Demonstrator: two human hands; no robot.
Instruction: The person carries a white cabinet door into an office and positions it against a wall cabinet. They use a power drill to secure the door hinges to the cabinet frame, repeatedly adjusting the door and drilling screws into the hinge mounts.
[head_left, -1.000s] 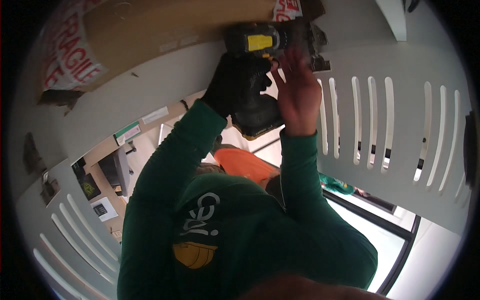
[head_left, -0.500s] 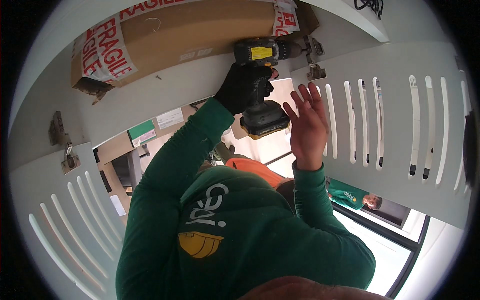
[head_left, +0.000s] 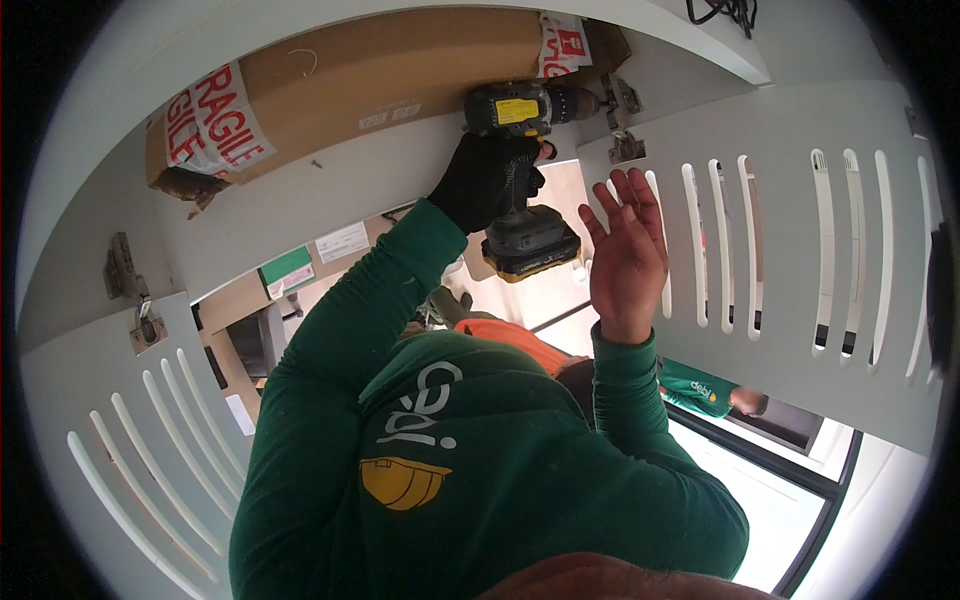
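Observation:
My left hand (head_left: 482, 182), in a black glove, is wrapped round the grip of a cordless drill (head_left: 510, 108). The drill is black with a yellow label, and its battery (head_left: 530, 245) hangs below the grip. Its chuck points right, with the tip at the metal hinge (head_left: 625, 145) of the right slotted door; whether it touches a screw is too small to tell. My right hand (head_left: 630, 255) is bare, raised just right of the drill beside that door (head_left: 790, 240), fingers stretched out and holding nothing.
A long cardboard box (head_left: 330, 85) with red-and-white tape lies on the cabinet's inner surface behind the drill. Another slotted door (head_left: 100, 365) hangs on a hinge (head_left: 135, 290) at the left. Black cable (head_left: 735, 12) sits at the top. A person in green (head_left: 695, 388) shows beyond.
My right hand has shifted slightly right, its palm more in view. The drill stays at the hinge in my left hand. The whole view has moved a little.

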